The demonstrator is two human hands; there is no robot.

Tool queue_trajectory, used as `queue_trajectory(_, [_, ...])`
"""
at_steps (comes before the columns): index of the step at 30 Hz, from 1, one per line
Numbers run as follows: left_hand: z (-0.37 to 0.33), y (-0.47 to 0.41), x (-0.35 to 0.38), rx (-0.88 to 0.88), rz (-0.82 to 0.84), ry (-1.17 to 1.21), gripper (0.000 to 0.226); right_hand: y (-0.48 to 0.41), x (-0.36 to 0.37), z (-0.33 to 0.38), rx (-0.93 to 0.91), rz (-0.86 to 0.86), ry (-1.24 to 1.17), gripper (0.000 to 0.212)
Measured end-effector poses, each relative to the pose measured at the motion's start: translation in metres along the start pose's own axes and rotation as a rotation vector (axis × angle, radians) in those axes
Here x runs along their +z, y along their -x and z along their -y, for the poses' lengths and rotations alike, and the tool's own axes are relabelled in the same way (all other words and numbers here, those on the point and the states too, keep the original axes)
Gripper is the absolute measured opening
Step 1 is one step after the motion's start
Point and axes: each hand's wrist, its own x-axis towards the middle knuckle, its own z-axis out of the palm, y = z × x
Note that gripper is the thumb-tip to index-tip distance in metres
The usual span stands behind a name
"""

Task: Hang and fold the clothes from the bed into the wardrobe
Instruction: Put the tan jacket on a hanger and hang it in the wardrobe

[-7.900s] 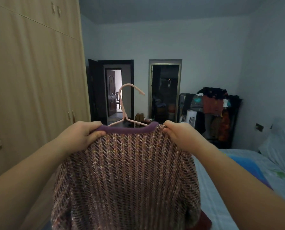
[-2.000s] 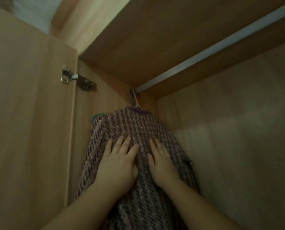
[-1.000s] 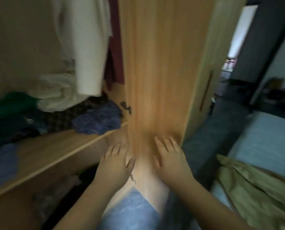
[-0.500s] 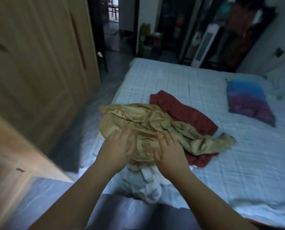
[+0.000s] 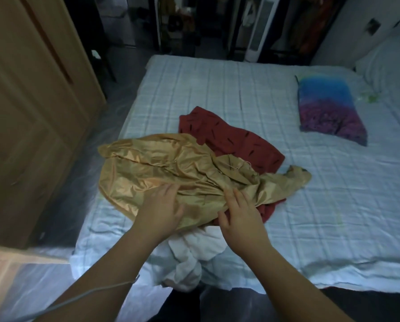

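Bare bed (image 5: 217, 89) lies open beyond and right of the clothes pile. The gold garment (image 5: 161, 168) overlaps the red garment (image 5: 236, 140) and the white cloth (image 5: 194, 249) at the near edge. A pillow (image 5: 326, 108) sits well right. The wardrobe (image 5: 31, 112) walls the left, across a strip of floor (image 5: 96, 140).

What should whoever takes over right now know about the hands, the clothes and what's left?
Left hand and right hand: both flat and open on the gold satin garment, gripping nothing.
On the bed: it lies over the red patterned garment; a white garment is bunched at the near edge.
Done: the knit sweater was hung in the wardrobe earlier.
Left: all three pieces, probably gold one first.
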Motion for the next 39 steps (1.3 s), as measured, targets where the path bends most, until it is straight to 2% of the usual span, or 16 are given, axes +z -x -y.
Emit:
queue_trajectory(6, [-0.007,-0.080,0.031,0.048,0.125,0.022,0.058,-0.060,0.013,-0.036,0.106,0.140,-0.003,0.060])
queue_trajectory(13, [-0.026,-0.195,0.061,0.111,0.209,0.058,0.055,-0.135,0.028,-0.087,0.275,0.156,-0.029,0.052])
queue_trajectory(19, [-0.044,-0.255,0.092,0.107,0.311,0.071,0.056,-0.184,0.047,-0.134,0.479,0.237,-0.212,0.047])
queue_trajectory(23, [-0.048,-0.283,0.119,0.060,0.363,0.076,0.056,-0.220,0.065,-0.161,0.571,0.328,-0.337,0.052])
queue_trajectory(25, [-0.047,-0.294,0.130,0.025,0.374,0.094,0.056,-0.237,0.078,-0.176,0.627,0.372,-0.385,0.045])
queue_trajectory(30, [-0.035,-0.318,0.165,-0.059,0.429,0.088,0.057,-0.279,0.133,-0.221,0.636,0.461,-0.309,0.026])
queue_trajectory(34, [-0.029,-0.338,0.182,-0.081,0.481,0.057,0.054,-0.297,0.181,-0.250,0.645,0.661,-0.199,0.037])
queue_trajectory(39, [-0.031,-0.355,0.190,-0.076,0.556,-0.001,0.055,-0.313,0.207,-0.256,0.766,0.839,-0.149,0.047])
